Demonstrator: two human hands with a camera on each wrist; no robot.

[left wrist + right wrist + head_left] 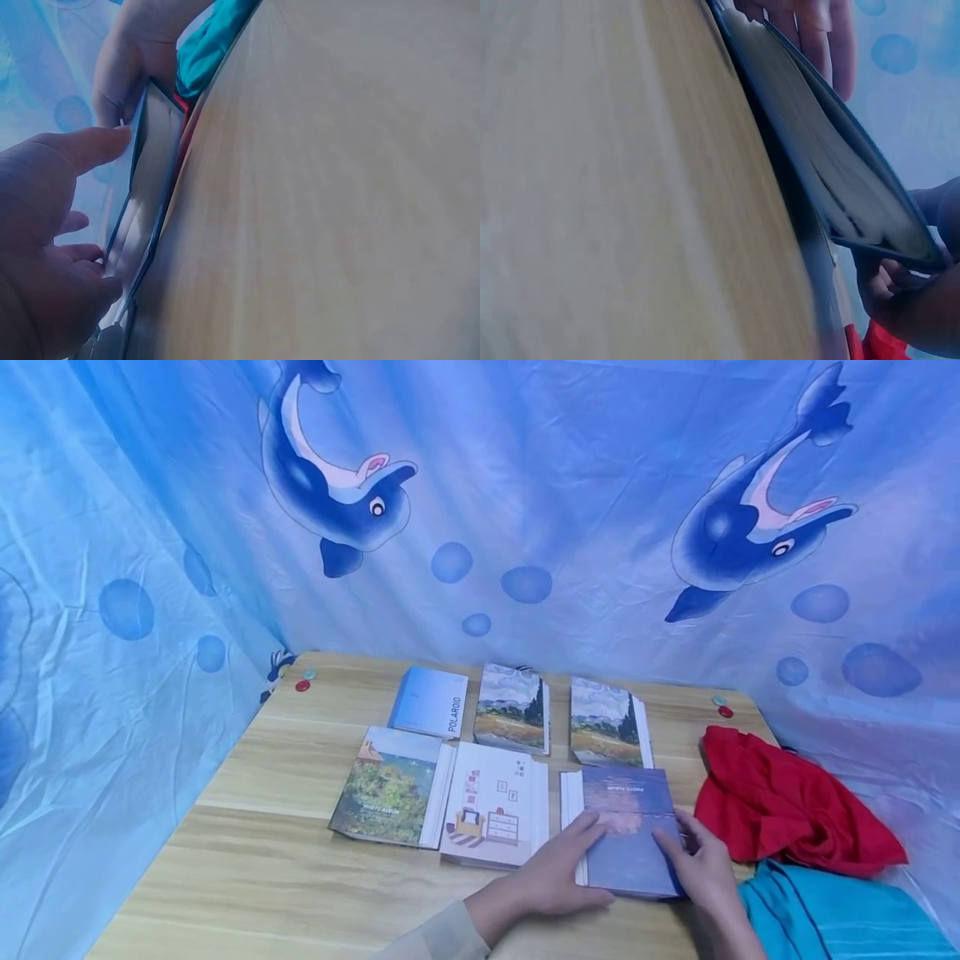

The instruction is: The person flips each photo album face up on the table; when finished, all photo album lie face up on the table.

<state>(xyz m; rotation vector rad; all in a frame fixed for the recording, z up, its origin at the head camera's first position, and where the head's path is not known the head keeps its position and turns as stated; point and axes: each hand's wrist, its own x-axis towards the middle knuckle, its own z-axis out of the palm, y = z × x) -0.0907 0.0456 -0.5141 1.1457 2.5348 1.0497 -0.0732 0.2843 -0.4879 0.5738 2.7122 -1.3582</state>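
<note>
A dark blue photo album (630,852) with a pink cloud patch on its cover lies at the front right of the wooden table. My right hand (701,864) holds its right edge, the thumb at the cover and the fingers around the side. In the right wrist view that edge of the album (840,150) is tilted up from the table. My left hand (558,868) lies along the album's left side, its fingertips at the cover and page edges and its thumb stretched along the front. In the left wrist view the left hand (52,232) has its fingers loosely extended beside the pages.
Beside it lies a white album (491,827) with a room drawing, then a garden-picture album (390,789). Behind are a blue Polaroid album (431,702) and two landscape albums (510,706). Red cloth (795,802) and teal cloth (847,914) lie at the right edge.
</note>
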